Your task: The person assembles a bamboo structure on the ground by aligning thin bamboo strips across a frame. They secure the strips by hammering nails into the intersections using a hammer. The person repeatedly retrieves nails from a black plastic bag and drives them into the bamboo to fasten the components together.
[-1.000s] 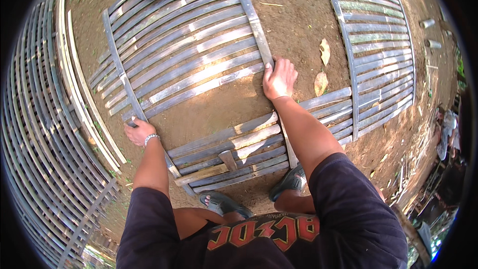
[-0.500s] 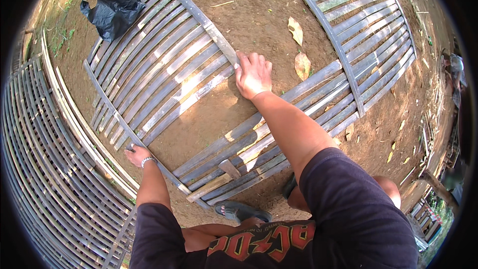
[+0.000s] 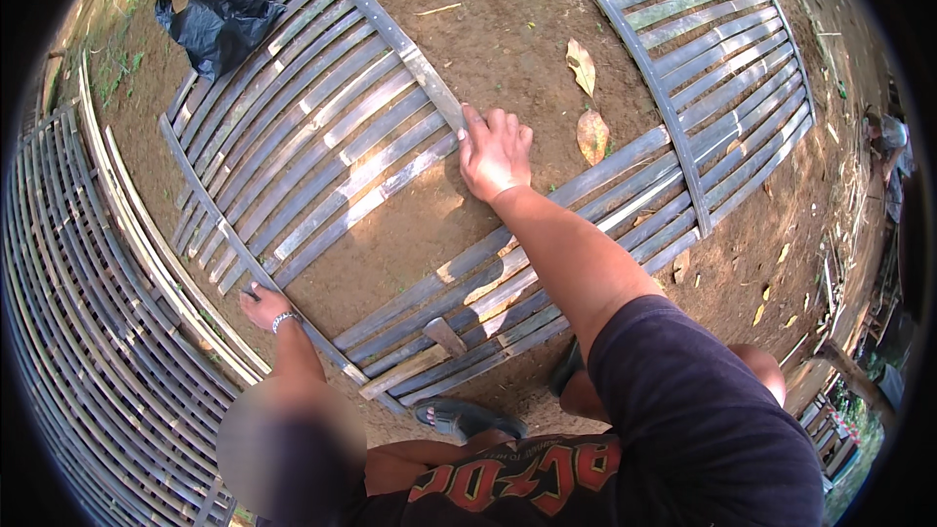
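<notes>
My right hand (image 3: 496, 156) is closed on the near end of a crossbar (image 3: 390, 31), thumb along its edge. My left hand (image 3: 262, 306) is beside the left side rail (image 3: 229, 234) of the same slatted bamboo panel. Its fingers are curled around something small and dark that I cannot make out. Dark, weathered bamboo slats (image 3: 366, 122) lie side by side between the crossbar and the rail. By my feet, a hammer (image 3: 445, 337) with a blocky head rests across several slats (image 3: 527, 327).
A black plastic bag (image 3: 217, 21) lies on the panel's far left corner. Another slatted panel (image 3: 88, 303) is to the left, with long pale strips (image 3: 161, 234) beside it. More slats (image 3: 722, 49) extend to the right. Dry leaves (image 3: 591, 137) lie on the soil. A person (image 3: 890, 141) is at the far right.
My left hand has shifted slightly left, away from the side rail. The panel has moved slightly left in the view. My right hand keeps its grip on the crossbar end.
</notes>
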Motion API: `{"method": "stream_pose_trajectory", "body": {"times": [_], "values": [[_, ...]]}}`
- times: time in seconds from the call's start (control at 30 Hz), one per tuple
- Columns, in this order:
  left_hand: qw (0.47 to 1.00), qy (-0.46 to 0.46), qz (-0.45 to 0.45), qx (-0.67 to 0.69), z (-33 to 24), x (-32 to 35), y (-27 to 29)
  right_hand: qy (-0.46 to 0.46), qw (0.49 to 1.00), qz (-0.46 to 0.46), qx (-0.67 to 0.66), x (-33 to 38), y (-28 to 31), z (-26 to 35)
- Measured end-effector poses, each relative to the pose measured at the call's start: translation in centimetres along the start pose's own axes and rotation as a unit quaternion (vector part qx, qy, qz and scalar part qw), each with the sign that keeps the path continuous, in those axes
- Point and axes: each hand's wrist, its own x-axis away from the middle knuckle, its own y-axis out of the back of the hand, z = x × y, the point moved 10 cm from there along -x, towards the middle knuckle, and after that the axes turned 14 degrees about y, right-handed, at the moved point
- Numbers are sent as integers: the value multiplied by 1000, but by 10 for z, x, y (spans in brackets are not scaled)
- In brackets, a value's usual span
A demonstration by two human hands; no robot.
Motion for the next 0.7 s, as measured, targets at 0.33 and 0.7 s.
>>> {"method": "stream_pose_trajectory", "body": {"times": [0.33,0.7], "values": [[1000,-4,-22,18,4,-3,2,4,1000,1,11,1,-3,1],[999,20,-26,-6,-2,5,4,3,1000,-6,20,2,-3,1]]}}
